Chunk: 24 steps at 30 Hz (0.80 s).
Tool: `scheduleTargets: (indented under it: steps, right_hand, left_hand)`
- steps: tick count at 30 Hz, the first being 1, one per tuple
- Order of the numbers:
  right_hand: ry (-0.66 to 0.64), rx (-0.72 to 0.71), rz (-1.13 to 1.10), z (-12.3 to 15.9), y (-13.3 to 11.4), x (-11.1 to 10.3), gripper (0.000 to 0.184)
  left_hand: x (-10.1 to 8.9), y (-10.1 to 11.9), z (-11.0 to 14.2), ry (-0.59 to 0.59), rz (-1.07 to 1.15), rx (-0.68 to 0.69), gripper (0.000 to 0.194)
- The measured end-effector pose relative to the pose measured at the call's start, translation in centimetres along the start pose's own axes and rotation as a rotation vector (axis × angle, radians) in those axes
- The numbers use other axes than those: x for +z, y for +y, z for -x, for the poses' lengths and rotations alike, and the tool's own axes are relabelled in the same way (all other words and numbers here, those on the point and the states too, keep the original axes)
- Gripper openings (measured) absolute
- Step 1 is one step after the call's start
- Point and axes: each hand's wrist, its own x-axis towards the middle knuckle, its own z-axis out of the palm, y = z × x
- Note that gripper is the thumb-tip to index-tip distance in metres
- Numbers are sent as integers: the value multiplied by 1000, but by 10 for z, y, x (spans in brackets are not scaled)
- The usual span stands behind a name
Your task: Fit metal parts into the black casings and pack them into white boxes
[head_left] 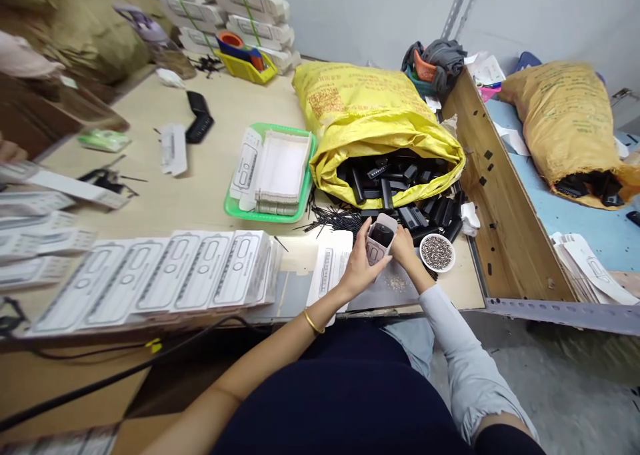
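Note:
In my left hand [361, 268] is a small white printed carton [374, 253], tilted upward. A black plastic piece [384, 233] shows in its upper end. My right hand [404, 247] is closed at the carton's right edge, with its fingertips partly hidden there. Just right of it stands a round white tub of small metal screws [437, 252]. Loose black plastic parts [415, 216] lie beyond the hands, in front of an open yellow sack [370, 101] that holds more of them. Flat printed card [327, 265] lies left of my left hand.
Several white cartons [195, 271] stand in a row on the left. A green tray [230, 208] holds white card pieces. Thin black strips [335, 218] lie near it. A wooden partition [520, 201] borders the right side. Another person's hand [10, 151] shows at far left.

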Motion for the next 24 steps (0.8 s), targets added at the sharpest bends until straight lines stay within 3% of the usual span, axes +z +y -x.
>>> scheduleTargets:
  steps: [6,11,13,16,20,22,24]
  right_hand:
    - [214,50,-163,11,18,-27,24]
    - [643,146,-781,42,2,-74,27]
    - [723,106,-895,56,-13,-88,22]
    - [734,26,-779,71,-34,-92,12]
    - [493,-109,-473,78,-39,-80,10]
    - [468,-70,-477,77,-35,-73,11]
    - [497,26,-614,72,-31,-64,29]
  left_hand:
    - [23,-20,0,0,-19,43,81]
    - [30,-24,0,3,-76,67,79]
    - [32,-24,1,-5,-84,89,80]
    - [34,-23,1,-16,-87,124,79]
    - [36,-23,0,-20,-87,136,78]
    - [37,-24,0,-9,-70,136,75]
    - [38,-24,2,-21,-34,148,65]
